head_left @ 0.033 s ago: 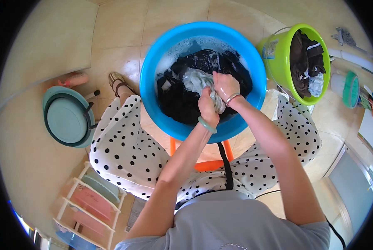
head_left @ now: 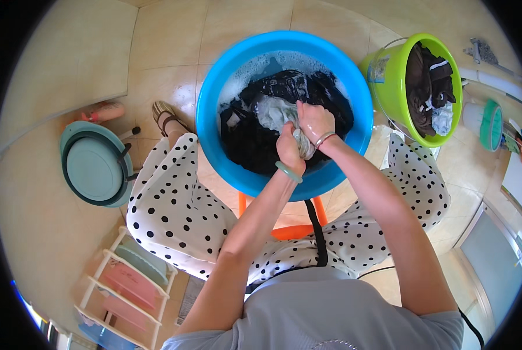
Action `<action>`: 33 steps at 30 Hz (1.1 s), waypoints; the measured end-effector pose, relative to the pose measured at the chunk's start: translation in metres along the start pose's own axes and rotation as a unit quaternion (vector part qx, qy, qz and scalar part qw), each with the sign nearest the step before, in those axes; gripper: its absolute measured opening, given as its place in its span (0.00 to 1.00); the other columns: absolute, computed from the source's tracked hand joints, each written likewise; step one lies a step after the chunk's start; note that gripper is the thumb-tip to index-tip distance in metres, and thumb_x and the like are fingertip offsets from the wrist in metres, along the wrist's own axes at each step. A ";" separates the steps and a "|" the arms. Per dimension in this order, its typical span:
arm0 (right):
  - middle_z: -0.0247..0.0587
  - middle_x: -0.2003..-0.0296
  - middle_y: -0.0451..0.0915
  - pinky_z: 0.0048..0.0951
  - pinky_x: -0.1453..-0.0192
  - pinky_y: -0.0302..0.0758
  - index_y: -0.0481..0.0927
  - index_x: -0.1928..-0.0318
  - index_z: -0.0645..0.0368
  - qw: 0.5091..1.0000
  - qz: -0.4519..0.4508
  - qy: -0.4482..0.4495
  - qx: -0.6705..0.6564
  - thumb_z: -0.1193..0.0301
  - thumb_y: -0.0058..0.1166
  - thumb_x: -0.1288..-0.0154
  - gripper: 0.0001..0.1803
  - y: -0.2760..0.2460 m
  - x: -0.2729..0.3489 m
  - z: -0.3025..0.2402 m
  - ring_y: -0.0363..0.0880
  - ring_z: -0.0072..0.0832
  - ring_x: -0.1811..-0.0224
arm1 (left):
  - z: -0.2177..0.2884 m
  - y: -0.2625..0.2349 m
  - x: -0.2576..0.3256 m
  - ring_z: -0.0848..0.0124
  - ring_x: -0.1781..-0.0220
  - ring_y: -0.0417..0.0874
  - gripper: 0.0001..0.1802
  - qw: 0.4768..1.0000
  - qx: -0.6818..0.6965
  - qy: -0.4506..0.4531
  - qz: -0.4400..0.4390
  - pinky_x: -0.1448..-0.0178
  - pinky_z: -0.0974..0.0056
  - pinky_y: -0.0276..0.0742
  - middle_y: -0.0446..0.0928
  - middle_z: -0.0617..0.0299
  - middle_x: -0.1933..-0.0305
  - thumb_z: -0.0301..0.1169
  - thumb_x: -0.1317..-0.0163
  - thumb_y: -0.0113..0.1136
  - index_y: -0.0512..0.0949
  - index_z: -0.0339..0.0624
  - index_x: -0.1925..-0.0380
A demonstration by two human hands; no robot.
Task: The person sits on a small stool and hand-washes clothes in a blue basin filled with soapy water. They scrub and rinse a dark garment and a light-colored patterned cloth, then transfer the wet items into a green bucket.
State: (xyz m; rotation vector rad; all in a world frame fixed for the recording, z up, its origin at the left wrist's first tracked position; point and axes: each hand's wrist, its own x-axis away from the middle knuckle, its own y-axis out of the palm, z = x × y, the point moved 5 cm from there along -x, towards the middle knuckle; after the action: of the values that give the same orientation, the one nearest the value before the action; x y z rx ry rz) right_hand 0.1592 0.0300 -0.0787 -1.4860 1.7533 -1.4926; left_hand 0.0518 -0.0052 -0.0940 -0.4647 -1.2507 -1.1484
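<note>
A large blue basin (head_left: 214, 153) holds soapy water and soaked black clothes (head_left: 243, 137), with suds along its far side. Over the black clothes, both my hands grip a wet pale grey-white cloth (head_left: 274, 112), bunched up between them. My left hand (head_left: 290, 150), with a green bangle at the wrist, is closed round the cloth's near part. Just to its right and slightly farther off, my right hand (head_left: 317, 123) is closed on the same cloth, its fingers curled over. A thin bracelet circles that wrist. Part of the cloth is hidden by my hands.
A lime-green bucket (head_left: 389, 87) of dark clothes stands at the far right. An orange stool (head_left: 293, 231) shows between my knees and the basin. On the left are a folded teal basin (head_left: 94, 169) and a white rack (head_left: 100, 283). A green-rimmed container (head_left: 490, 125) stands farther right.
</note>
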 end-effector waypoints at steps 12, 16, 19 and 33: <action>0.56 0.74 0.80 0.43 0.64 0.75 0.79 0.64 0.64 0.991 -0.065 0.037 -0.112 0.59 0.43 0.32 0.20 0.005 -0.001 0.030 0.81 0.47 0.67 | 0.018 0.025 0.019 0.77 0.71 0.72 0.13 0.996 -0.073 0.047 -0.035 0.65 0.70 0.68 0.70 0.70 0.74 0.41 0.33 0.50 0.73 0.47 0.74; 0.38 0.63 0.83 0.30 0.45 0.70 0.80 0.52 0.63 0.773 -0.309 0.185 -0.522 0.44 0.37 0.29 0.33 0.006 0.014 0.038 0.79 0.28 0.57 | 0.042 0.045 0.051 0.80 0.72 0.62 0.21 0.944 -0.234 0.169 -0.157 0.65 0.70 0.64 0.65 0.71 0.76 0.44 0.30 0.47 0.68 0.44 0.79; 0.38 0.50 0.78 0.26 0.44 0.69 0.76 0.47 0.63 0.752 -0.438 0.116 -0.479 0.44 0.53 0.38 0.34 -0.011 0.016 0.054 0.75 0.23 0.50 | 0.012 0.049 0.067 0.65 0.73 0.73 0.20 0.774 -0.525 0.250 -0.251 0.63 0.65 0.69 0.73 0.58 0.76 0.45 0.30 0.45 0.78 0.41 0.66; 0.41 0.48 0.74 0.27 0.39 0.67 0.70 0.44 0.63 0.809 -0.036 -0.063 -0.583 0.88 0.38 0.58 0.34 -0.113 0.045 -0.036 0.73 0.28 0.45 | 0.057 -0.008 -0.060 0.53 0.27 0.56 0.35 0.623 -0.642 0.429 -0.127 0.34 0.48 0.59 0.58 0.49 0.30 0.27 0.58 0.72 0.69 0.55 0.47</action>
State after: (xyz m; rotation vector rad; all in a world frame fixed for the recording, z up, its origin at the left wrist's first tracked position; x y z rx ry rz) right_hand 0.1654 0.0221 0.0476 -2.0650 2.6973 -0.1368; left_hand 0.0229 0.0625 -0.1328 -0.6217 0.5699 -2.0718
